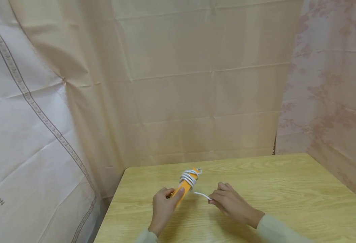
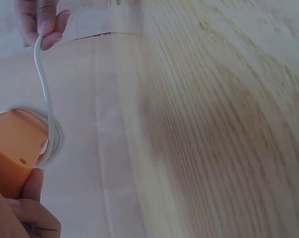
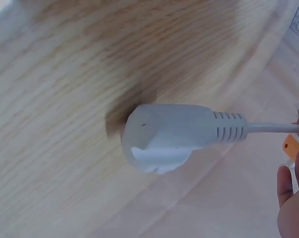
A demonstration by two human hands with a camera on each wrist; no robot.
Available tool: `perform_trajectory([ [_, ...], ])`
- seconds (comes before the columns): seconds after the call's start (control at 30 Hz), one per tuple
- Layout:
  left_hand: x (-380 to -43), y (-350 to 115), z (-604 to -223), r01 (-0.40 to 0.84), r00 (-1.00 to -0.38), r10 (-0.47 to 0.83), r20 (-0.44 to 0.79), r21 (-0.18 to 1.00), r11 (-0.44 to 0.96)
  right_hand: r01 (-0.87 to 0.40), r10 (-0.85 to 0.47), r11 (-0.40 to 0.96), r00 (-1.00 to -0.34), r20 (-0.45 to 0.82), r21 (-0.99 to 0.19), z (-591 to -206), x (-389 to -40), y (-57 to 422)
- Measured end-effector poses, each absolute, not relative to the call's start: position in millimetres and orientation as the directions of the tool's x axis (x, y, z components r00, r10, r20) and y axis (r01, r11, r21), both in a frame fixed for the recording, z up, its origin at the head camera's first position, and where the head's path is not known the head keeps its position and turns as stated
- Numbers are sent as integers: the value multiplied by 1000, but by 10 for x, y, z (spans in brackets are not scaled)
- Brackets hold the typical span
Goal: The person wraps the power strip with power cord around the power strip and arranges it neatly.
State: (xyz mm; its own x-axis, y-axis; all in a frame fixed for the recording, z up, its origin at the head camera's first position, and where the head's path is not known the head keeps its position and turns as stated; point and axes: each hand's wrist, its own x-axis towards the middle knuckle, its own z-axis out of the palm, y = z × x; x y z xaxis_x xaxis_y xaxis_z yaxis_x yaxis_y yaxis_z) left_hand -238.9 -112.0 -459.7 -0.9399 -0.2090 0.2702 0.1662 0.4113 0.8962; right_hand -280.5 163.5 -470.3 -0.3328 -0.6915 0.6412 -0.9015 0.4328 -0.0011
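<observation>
My left hand grips the lower end of an orange power strip, thumb along its top face. Several turns of white cord are wound round the strip's far half. From these coils a short loose length runs to my right hand, which pinches it between thumb and fingers. In the right wrist view, a white two-part-looking plug with a ribbed neck hangs from the cord on the near side of that hand, over the table. The left wrist view shows a small hole in the strip's orange end.
Both hands are above a light wood-grain table. Beige cloth hangs behind its far edge. A pale printed sheet hangs at the left, and a floral one at the right.
</observation>
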Motion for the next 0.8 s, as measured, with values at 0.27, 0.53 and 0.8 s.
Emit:
perform_trajectory([
  [0.27,-2356,-1074,-4606,214,-895,-232,381,824,525,-908,-701,419,-317,639,9,-4661,-2793,1614],
  [0.53,-2345,-1074,-4669,196,-899,-176,401,729,656,-918,-724,392,-274,633,51,-4657,-2767,1582],
  [0.8,-2298,-1025,-4717,248,-843,-82,532,519,818,-917,-762,379,-235,603,122,-4622,-2747,1555],
])
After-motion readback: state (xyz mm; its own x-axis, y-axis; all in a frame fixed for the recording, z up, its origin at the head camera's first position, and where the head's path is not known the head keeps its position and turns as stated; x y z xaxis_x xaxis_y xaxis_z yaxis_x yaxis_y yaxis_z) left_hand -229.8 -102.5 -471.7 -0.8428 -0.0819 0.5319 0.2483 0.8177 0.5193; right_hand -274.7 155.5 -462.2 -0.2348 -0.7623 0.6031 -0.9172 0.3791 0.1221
